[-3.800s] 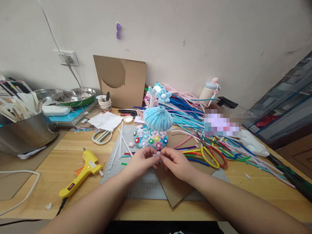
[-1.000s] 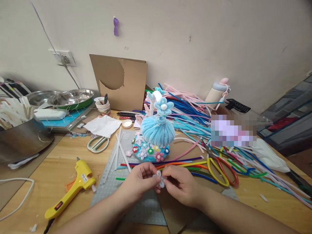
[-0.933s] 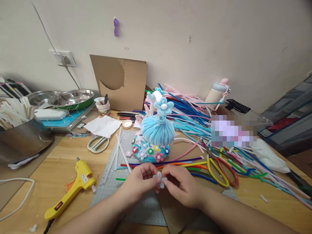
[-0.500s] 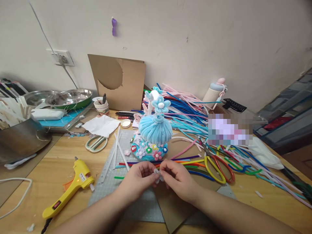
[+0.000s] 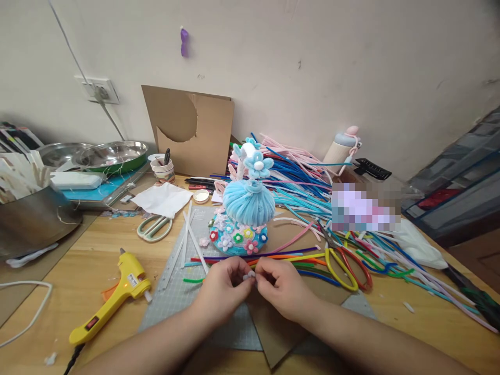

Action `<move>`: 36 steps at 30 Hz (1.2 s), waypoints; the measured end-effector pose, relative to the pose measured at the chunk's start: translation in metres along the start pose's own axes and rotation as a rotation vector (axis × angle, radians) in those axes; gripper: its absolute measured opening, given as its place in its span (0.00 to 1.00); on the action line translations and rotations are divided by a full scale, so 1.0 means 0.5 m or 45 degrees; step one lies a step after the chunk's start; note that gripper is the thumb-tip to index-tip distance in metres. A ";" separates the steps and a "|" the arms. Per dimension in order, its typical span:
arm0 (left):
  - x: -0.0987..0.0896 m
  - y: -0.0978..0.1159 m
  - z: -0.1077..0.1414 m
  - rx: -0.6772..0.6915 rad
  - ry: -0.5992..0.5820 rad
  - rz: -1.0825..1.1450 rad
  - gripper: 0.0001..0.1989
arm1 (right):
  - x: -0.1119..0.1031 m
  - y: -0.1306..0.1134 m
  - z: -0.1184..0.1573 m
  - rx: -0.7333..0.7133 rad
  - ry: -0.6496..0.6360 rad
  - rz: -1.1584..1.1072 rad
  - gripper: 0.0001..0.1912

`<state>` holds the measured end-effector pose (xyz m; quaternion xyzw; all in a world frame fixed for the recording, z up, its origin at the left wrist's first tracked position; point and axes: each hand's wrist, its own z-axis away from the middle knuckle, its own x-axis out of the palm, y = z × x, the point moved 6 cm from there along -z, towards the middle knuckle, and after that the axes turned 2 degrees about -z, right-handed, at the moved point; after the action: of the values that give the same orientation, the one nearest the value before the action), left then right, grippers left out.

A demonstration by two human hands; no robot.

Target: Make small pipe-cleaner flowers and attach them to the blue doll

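Note:
Between the fingertips of my left hand (image 5: 226,284) and my right hand (image 5: 281,284) is a small pale pipe-cleaner piece (image 5: 249,275), mostly covered by the fingers. Both hands pinch it, close together above a grey cutting mat (image 5: 219,333) and a sheet of brown cardboard (image 5: 271,333). Just beyond them stands a light-blue fuzzy pipe-cleaner figure (image 5: 250,203) on a round base dotted with small coloured flowers (image 5: 238,238). Several coloured pipe cleaners (image 5: 300,255) lie between the hands and the base.
A yellow hot glue gun (image 5: 125,291) lies at left. Scissors with yellow and red handles (image 5: 341,268) rest at right, and pale-green-handled scissors (image 5: 154,228) farther back. A pipe-cleaner heap (image 5: 297,172), metal pot (image 5: 35,224) and bottle (image 5: 339,151) stand around.
The fingers have shifted around the small pale piece, which shows less than before. My right fingers are curled in more. The view has moved slightly.

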<state>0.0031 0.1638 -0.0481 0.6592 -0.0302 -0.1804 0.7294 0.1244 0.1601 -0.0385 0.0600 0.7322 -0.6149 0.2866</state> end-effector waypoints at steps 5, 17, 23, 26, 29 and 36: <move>0.003 -0.003 -0.006 -0.087 -0.054 0.224 0.10 | -0.004 -0.001 -0.003 -0.039 -0.017 -0.133 0.08; 0.009 -0.003 -0.010 -0.175 -0.185 0.385 0.15 | 0.004 0.018 0.000 0.044 -0.113 -0.302 0.09; 0.010 -0.012 -0.011 -0.179 -0.189 0.330 0.13 | 0.008 0.015 0.001 0.037 -0.150 -0.265 0.09; 0.011 -0.014 -0.010 -0.200 -0.192 0.342 0.13 | 0.010 0.018 0.001 0.063 -0.152 -0.265 0.08; 0.011 -0.012 -0.009 -0.204 -0.197 0.354 0.13 | 0.011 0.021 0.001 0.071 -0.157 -0.269 0.08; 0.011 -0.007 -0.009 -0.219 -0.200 0.360 0.13 | 0.011 0.020 0.001 0.071 -0.173 -0.293 0.09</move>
<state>0.0085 0.1663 -0.0532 0.5675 -0.1639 -0.1288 0.7965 0.1244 0.1605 -0.0502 -0.0581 0.6959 -0.6664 0.2613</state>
